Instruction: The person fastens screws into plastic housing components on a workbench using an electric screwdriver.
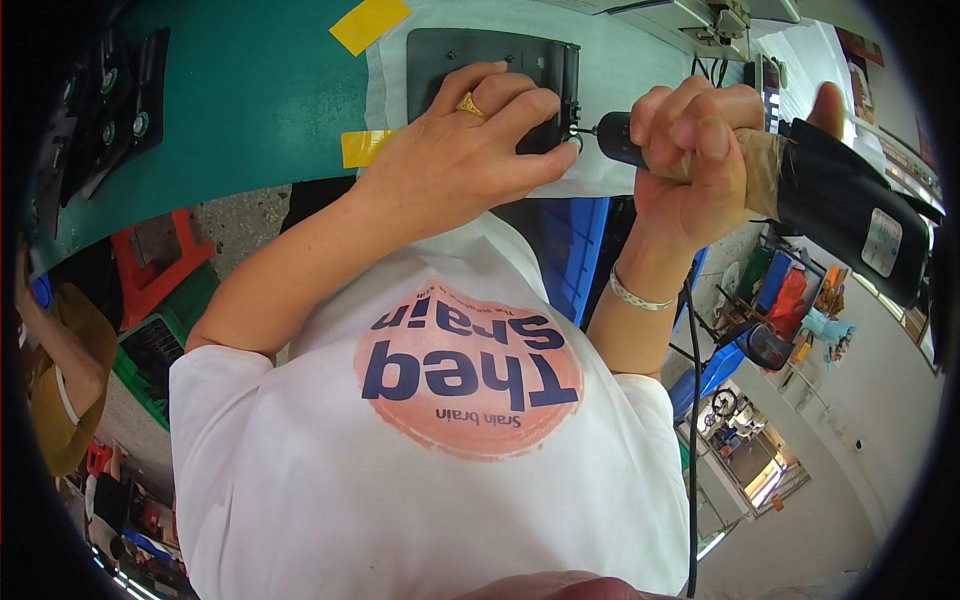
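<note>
Head view gives us both bare hands at a green bench top (260,90). Our left hand (480,150) rests palm down across a flat black panel (440,70), its fingers bent and loosely spread on the surface rather than wrapped around anything, with a gold ring (469,104) on one of them. We see the thumb reach the panel's right edge. Our right hand (700,140) closes tightly around a black powered driver (835,200), its grip wrapped in tan tape. The driver lies nearly level, its thin bit (587,131) pointing left at that same edge, just beside our thumb tip; we cannot tell whether the bit touches the panel. The panel lies on a white sheet (610,90), near two strips of yellow tape (370,24). Farther left we find dark parts (110,115) with round metallic pieces, and below the bench, a blue crate (578,245).
</note>
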Available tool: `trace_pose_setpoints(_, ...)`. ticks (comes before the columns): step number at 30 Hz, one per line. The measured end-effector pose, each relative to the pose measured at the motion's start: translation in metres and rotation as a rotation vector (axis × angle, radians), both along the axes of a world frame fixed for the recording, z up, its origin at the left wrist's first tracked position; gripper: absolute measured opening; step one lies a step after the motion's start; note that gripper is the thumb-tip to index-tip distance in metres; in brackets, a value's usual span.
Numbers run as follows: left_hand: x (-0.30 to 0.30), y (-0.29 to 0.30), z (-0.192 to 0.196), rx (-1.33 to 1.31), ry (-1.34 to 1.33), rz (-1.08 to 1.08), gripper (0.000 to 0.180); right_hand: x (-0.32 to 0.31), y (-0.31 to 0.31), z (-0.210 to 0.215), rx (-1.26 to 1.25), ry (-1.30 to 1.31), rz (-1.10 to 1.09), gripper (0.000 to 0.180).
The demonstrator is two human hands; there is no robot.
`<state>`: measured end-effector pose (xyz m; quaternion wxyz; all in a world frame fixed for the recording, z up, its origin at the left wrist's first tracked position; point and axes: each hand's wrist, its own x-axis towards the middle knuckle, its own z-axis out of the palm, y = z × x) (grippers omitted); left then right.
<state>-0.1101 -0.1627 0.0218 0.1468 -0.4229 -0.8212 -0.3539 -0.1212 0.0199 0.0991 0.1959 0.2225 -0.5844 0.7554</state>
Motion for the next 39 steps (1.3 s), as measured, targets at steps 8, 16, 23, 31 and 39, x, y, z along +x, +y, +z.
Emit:
trace_pose_setpoints(8, -0.003, 0.000, -0.006, 0.006, 0.054, -0.009, 0.047, -0.002, -0.003, -0.002, 0.056, 0.054, -0.027, 0.060)
trace_pose_setpoints(16, -0.002, 0.000, 0.000, -0.010, 0.036, -0.004, 0.044, -0.002, -0.001, 0.007, 0.043, -0.134, -0.069, 0.065)
trace_pose_setpoints(23, 0.000, 0.003, -0.001, -0.021, 0.059, 0.008, 0.045, -0.059, -0.012, 0.035, -0.111, 0.086, -0.135, 0.014)
trace_pose_setpoints(31, 0.000, 0.005, -0.001, -0.002, 0.035, 0.035, 0.045, -0.111, 0.001, 0.024, -0.114, 0.195, -0.022, 0.015)
trace_pose_setpoints(39, -0.002, 0.004, 0.001, 0.006, 0.030, 0.030, 0.043, -0.107, 0.002, 0.027, -0.124, 0.164, -0.033, 0.020)
